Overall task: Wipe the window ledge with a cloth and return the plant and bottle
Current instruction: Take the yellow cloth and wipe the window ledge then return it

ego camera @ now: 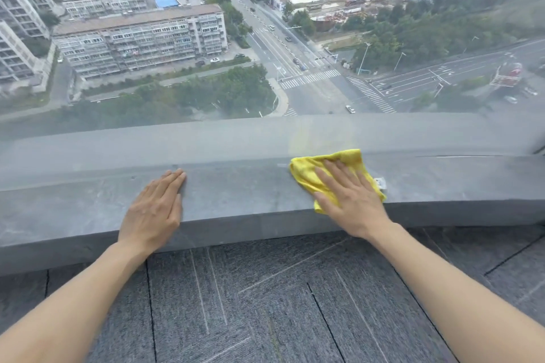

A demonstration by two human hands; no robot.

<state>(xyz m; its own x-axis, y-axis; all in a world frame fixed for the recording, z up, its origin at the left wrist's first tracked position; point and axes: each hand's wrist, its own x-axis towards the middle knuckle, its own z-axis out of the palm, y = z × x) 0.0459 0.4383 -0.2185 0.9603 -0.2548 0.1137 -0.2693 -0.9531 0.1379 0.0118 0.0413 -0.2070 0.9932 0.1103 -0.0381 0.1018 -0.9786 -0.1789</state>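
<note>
A grey stone window ledge (250, 186) runs across the view below a big glass pane. A yellow cloth (306, 171) lies crumpled on the ledge right of centre. My right hand (351, 200) lies flat on top of the cloth with fingers spread, pressing it onto the stone. My left hand (156, 209) rests palm down on the bare ledge left of centre, fingers together, holding nothing. No plant and no bottle are in view.
The window glass (265, 38) rises straight from the ledge's back edge, with a city street far below. A small white tag (380, 182) sits on the ledge just right of the cloth. Grey carpet tiles (265, 303) cover the floor under my arms.
</note>
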